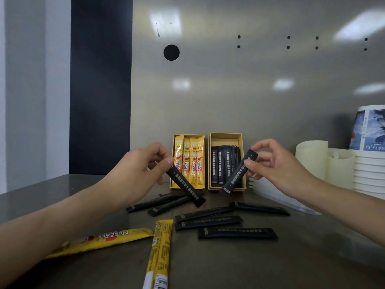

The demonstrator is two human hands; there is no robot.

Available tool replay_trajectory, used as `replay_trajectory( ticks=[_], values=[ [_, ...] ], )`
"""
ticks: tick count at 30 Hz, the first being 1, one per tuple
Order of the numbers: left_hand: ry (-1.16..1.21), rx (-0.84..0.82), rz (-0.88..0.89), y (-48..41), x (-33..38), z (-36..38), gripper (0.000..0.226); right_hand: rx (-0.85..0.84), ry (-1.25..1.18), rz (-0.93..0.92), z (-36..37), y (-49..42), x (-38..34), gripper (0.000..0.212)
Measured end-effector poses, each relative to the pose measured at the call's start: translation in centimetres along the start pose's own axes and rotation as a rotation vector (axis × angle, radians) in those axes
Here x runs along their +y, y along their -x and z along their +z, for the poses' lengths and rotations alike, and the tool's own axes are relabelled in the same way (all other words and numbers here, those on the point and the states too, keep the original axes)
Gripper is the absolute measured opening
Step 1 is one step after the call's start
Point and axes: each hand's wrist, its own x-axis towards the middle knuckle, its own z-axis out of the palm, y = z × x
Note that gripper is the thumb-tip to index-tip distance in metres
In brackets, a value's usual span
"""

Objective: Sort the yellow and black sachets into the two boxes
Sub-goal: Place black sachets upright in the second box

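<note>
My left grip is pinched on the top end of a black sachet, thumb and fingers; the sachet slants down to the right, its low end hanging just above the table, in front of the left box. My right grip is pinched on the top end of a second black sachet; this one slants down to the left, across the front wall of the right box.

Sachets are slim matte sticks. The black ones have one line of small pale print along their length and a small label patch at one end. The yellow ones are glossy, with red NESCAFE lettering.

Both boxes are tan card with open tops, side by side at the table's far edge against the metal wall. The left box holds four yellow sachets standing upright. The right box holds several black sachets, also upright; count unclear.

Loose on the table: six black sachets lying flat near the middle, some overlapping. Two yellow sachets lie toward the near edge, one pointing lengthwise at me, the other partly under my left forearm.

Far right corner: a stack of paper cups and pale plastic lids.
</note>
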Motion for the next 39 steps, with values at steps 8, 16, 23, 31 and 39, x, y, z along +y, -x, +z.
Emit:
replay_trajectory(
  ticks=[8, 16, 23, 31, 39],
  values=[
    [-0.016, -0.013, 0.001, 0.1, 0.4, 0.0, 0.012, 0.082, 0.242, -0.139, -0.3, -0.9, -0.4, 0.027],
    [-0.005, -0.020, 0.012, 0.0, 0.5, 0.2, 0.011, -0.045, 0.546, -0.198, 1.4, -5.9, -3.4, 0.027],
    [-0.015, -0.030, 0.030, 0.0, 0.3, 0.2, 0.012, -0.144, 0.584, -0.146, 3.5, -7.9, -1.7, 0.029],
    [-0.027, -0.027, 0.039, 0.0, 0.1, 0.3, 0.012, -0.102, 0.875, -0.276, 3.9, -7.8, -0.6, 0.040],
    [-0.024, -0.033, 0.042, 0.0, 0.2, 0.4, 0.012, -0.084, 0.974, -0.407, 3.7, -7.3, -0.2, 0.032]
  ],
)
